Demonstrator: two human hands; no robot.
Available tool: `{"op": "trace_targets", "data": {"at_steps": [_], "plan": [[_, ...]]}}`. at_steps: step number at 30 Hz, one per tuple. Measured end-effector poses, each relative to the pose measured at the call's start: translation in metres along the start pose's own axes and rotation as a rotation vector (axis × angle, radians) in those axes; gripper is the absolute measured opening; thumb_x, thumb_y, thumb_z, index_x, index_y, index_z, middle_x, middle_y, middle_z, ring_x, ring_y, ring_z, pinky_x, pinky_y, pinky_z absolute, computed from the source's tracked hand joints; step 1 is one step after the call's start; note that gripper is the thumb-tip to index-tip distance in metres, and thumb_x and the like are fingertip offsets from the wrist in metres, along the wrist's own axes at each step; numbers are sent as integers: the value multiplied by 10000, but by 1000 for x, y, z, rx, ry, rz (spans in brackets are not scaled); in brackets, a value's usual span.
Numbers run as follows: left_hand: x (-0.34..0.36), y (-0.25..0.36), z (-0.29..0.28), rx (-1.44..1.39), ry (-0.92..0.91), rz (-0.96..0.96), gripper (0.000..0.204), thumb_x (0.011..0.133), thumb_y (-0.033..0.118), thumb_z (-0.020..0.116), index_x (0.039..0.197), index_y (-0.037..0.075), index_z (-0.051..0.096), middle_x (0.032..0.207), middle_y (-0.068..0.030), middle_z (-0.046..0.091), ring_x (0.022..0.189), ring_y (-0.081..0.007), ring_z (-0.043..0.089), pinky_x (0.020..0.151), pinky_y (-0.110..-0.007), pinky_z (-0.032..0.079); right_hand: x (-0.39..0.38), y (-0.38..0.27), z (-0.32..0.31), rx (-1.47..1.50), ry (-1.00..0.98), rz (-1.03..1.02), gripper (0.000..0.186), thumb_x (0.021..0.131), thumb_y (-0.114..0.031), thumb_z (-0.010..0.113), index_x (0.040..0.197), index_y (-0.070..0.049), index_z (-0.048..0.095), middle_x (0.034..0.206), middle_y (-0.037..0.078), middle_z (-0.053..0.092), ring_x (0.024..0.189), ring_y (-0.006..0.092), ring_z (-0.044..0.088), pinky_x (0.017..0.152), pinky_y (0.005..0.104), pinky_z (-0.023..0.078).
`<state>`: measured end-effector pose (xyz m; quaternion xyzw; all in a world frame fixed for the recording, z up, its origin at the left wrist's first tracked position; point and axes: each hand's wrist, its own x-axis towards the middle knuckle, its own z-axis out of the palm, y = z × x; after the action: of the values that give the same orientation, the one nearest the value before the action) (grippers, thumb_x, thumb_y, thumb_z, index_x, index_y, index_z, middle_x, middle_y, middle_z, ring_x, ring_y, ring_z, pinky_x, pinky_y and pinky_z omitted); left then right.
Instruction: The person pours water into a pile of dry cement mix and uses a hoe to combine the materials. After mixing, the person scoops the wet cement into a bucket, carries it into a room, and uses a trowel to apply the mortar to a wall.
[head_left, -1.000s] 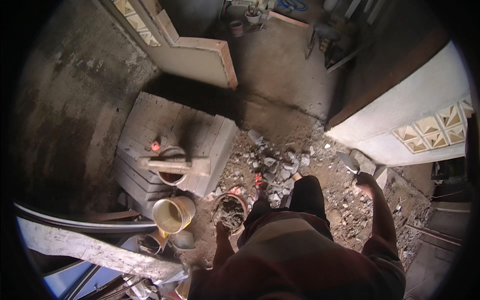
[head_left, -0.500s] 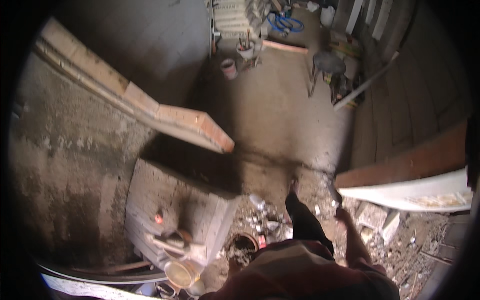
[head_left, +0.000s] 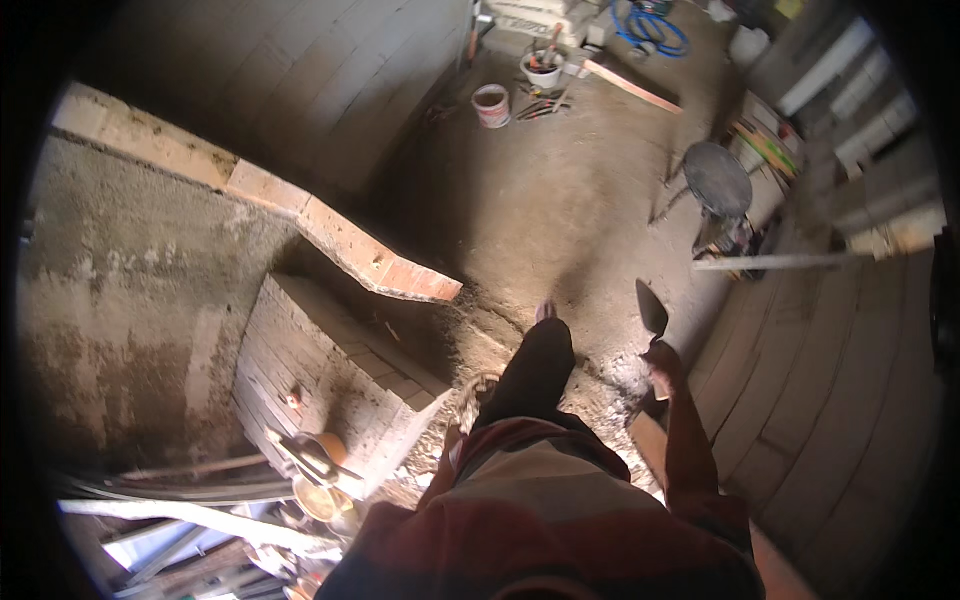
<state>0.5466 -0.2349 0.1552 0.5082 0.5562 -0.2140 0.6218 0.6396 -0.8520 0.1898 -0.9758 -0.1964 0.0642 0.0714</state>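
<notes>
My right hand (head_left: 662, 370) grips a trowel (head_left: 652, 308), its pointed blade out ahead over the dirt floor. My left hand (head_left: 450, 445) hangs beside my body, its fingers mostly hidden. Just beyond it, a round shape with grey material (head_left: 476, 392), perhaps the mortar bucket, is partly covered by my leg. At lower left a stack of grey blocks (head_left: 285, 350) carries a long-handled tool (head_left: 300, 455) lying across a bucket (head_left: 330, 445), with an empty pale bucket (head_left: 315, 500) below.
A low brick-topped wall (head_left: 360, 255) runs along the left; a pale block wall (head_left: 800, 400) stands close on my right. Ahead on the floor are a red-and-white bucket (head_left: 491, 105), a white tool bucket (head_left: 540, 70), a blue hose (head_left: 650, 30), a round stool (head_left: 718, 180) and loose boards.
I have stepped forward toward the opening between the walls; the far floor and stool are nearer. The trowel in my right hand has moved forward with me, and the rubble has slipped under my body.
</notes>
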Motion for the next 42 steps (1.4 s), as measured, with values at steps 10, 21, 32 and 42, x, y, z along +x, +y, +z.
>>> {"op": "trace_targets", "data": {"at_steps": [10,21,32,42], "plan": [[167,145,327,-212,-53,-28,382,929,518,579,967,141,634,692,-44,526,580,-179,498,522,-365,423,146,123,-164,1422,-688,755,396,856,-225,698,1168,0,602,1015,108,657,862,199,657,772,353,547],[224,459,537,528,98,264,380,952,369,534,1106,64,701,1079,-197,709,1003,-349,695,814,-477,566,422,272,-223,1094,-736,1093,294,897,-169,653,1155,-43,590,1018,57,629,950,183,623,826,360,508],[447,544,643,1245,132,544,294,844,243,651,1062,57,713,1045,-148,722,1035,-341,680,852,-551,531,699,365,-97,906,-689,861,272,898,-186,653,1119,-41,587,954,47,627,913,180,628,799,360,517],[38,482,621,1070,-766,642,475,906,359,610,1328,142,576,1332,-173,563,1269,-312,520,1045,-463,421,610,406,-220,753,-1017,1054,258,900,-202,653,1087,-38,585,895,38,626,879,177,632,774,359,525]]}}
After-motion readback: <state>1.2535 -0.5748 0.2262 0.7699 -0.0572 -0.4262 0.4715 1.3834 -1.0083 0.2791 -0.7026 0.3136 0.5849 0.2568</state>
